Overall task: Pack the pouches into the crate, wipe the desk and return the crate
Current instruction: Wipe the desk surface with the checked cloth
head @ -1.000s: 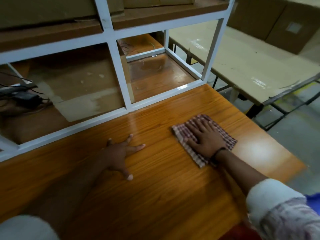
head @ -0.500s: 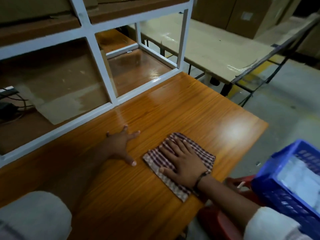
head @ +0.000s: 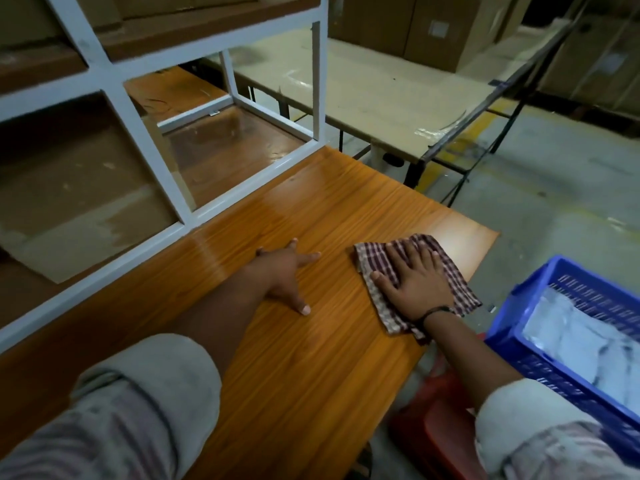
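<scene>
My right hand [head: 414, 280] lies flat, fingers spread, on a checked maroon-and-white cloth [head: 372, 258], pressing it onto the orange wooden desk [head: 311, 358] near the desk's right edge. Part of the cloth hangs over that edge. My left hand [head: 285, 271] rests palm down with fingers apart on the bare desk, a little left of the cloth. A blue plastic crate [head: 554, 289] stands off the desk at the lower right, with pale plastic pouches [head: 585, 341] lying inside it.
A white metal shelf frame [head: 173, 188] stands along the desk's far side, with cardboard behind it. A red stool [head: 440, 431] sits under the crate. A beige table [head: 381, 95] and cardboard boxes [head: 433, 26] stand beyond, over grey floor [head: 554, 188].
My right hand has slid the cloth from the desk's middle toward the right edge, first nearer me, then right. The view swung right, bringing the crate in. My left hand stayed planted.
</scene>
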A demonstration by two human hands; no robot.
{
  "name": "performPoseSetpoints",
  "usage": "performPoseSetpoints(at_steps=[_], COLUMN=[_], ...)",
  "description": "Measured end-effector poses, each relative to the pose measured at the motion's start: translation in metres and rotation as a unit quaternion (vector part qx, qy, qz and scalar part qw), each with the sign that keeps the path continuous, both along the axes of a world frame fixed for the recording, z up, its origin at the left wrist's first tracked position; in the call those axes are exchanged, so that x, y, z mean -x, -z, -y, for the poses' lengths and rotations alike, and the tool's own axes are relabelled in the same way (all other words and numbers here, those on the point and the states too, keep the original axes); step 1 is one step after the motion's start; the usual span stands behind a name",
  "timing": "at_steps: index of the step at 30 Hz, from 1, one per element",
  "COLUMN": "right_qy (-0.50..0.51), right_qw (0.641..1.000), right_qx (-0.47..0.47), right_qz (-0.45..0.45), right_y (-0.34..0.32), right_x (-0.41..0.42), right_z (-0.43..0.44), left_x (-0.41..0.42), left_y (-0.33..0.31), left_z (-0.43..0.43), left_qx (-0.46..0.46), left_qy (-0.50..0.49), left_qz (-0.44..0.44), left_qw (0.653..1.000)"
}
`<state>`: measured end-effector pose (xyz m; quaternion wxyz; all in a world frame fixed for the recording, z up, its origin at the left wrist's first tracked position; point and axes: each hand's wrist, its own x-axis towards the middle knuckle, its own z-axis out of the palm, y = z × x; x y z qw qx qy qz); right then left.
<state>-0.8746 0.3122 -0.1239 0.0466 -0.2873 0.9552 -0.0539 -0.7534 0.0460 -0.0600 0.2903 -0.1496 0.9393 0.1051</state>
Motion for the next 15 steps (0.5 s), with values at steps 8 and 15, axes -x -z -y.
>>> performPoseSetpoints(at_steps=[8,15], right_qy=[0.07,-0.068], right_qw=[0.997,0.998], right_qx=[-0.002,-0.02], right_qz=[0.008,0.003], right_y=[-0.003,-0.005], right_x=[0.075,0.11], right_z=[0.037,0.034], left_x=[0.008,0.012], left_y=[-0.001,0.018], left_z=[-0.002,0.009], left_qx=[-0.008,-0.03], left_qy=[-0.017,-0.039], left_qz=[0.009,0.012], left_qw=[1.0,0.999])
